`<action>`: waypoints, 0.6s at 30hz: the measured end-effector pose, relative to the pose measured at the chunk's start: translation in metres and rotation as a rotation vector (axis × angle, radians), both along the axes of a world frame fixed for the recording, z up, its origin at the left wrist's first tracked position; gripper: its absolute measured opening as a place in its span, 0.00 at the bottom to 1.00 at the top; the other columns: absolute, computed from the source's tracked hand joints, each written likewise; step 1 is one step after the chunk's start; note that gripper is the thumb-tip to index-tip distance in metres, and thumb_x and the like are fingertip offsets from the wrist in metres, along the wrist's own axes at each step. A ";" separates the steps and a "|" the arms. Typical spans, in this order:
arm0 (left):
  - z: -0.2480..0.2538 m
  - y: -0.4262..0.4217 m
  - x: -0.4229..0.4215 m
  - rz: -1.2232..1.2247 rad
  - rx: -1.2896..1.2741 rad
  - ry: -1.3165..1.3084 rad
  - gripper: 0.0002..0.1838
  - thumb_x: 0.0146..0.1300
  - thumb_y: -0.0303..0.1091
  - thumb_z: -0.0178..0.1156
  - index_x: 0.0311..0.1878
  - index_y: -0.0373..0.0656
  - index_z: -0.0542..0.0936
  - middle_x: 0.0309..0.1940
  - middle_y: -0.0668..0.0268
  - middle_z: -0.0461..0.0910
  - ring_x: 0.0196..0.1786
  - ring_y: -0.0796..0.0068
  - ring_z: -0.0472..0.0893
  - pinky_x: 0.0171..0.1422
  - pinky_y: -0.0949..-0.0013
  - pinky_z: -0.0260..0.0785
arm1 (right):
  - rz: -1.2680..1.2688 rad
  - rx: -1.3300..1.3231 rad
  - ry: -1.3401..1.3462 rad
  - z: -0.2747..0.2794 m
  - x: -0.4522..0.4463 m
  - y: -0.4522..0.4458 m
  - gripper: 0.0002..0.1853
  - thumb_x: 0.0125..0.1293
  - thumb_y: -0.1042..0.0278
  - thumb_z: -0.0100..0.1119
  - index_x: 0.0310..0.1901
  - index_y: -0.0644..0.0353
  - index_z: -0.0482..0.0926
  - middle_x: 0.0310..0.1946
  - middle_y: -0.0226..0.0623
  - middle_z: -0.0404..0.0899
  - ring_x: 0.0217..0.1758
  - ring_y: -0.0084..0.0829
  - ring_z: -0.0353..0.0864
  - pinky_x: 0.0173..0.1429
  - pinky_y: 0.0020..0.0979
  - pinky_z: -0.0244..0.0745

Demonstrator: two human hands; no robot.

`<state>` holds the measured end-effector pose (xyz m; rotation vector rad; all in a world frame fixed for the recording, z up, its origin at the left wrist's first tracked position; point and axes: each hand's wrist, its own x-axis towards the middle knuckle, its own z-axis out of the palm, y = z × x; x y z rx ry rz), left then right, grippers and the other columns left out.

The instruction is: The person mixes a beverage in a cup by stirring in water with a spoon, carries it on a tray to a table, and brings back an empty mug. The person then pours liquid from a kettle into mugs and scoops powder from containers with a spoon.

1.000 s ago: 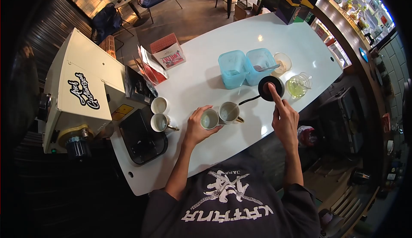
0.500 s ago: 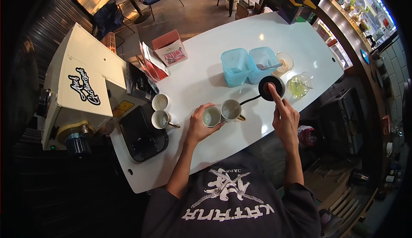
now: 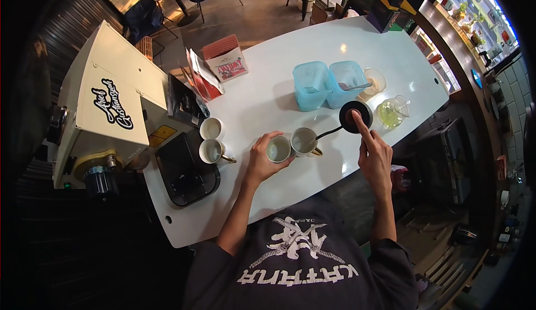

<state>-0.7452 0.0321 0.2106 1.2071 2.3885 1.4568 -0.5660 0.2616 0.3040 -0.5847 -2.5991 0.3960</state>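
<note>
My left hand [image 3: 263,163] is wrapped around a pale mug [image 3: 278,150], its fingers curled along the far side and left wall. Right beside it stands a second mug [image 3: 303,142] with a gold handle. My right hand [image 3: 376,158] grips a black gooseneck kettle [image 3: 364,109], one finger stretched onto its round lid. The kettle's thin curved spout [image 3: 330,133] reaches left to the rim of the second mug. A pale streak shows at the spout's tip, too small to make out surely. The kettle's handle is hidden under my hand.
Two more white mugs [image 3: 211,151] stand by a cream machine [image 3: 106,103] with a black tray [image 3: 187,170]. Two blue containers [image 3: 311,89], a glass cup [image 3: 375,82] and a glass server [image 3: 392,113] of yellow-green liquid stand beyond the kettle. Coffee bags and boxes [image 3: 229,67] sit at the far left edge.
The whole view has shifted slightly. Both hands keep their holds on the mug and the kettle, and the spout stays at the second mug.
</note>
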 end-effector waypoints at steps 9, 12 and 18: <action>0.000 -0.001 0.000 -0.011 -0.002 -0.016 0.36 0.43 0.37 0.82 0.57 0.40 0.78 0.50 0.56 0.85 0.52 0.58 0.86 0.58 0.59 0.78 | -0.017 -0.019 0.047 0.009 -0.005 0.001 0.42 0.64 0.84 0.52 0.76 0.28 0.64 0.25 0.40 0.74 0.24 0.44 0.74 0.31 0.44 0.71; 0.000 -0.001 0.000 -0.011 -0.004 -0.019 0.36 0.43 0.37 0.82 0.57 0.40 0.78 0.50 0.56 0.84 0.52 0.58 0.86 0.58 0.59 0.78 | -0.025 -0.028 0.029 0.008 -0.004 0.002 0.42 0.64 0.83 0.52 0.76 0.28 0.64 0.27 0.41 0.75 0.25 0.45 0.76 0.32 0.45 0.72; -0.002 0.000 0.000 -0.009 0.012 -0.016 0.37 0.43 0.37 0.82 0.58 0.40 0.78 0.50 0.56 0.84 0.53 0.59 0.86 0.58 0.59 0.78 | 0.006 -0.063 0.016 0.000 -0.002 0.002 0.43 0.64 0.84 0.51 0.76 0.29 0.63 0.29 0.43 0.78 0.28 0.47 0.79 0.34 0.46 0.73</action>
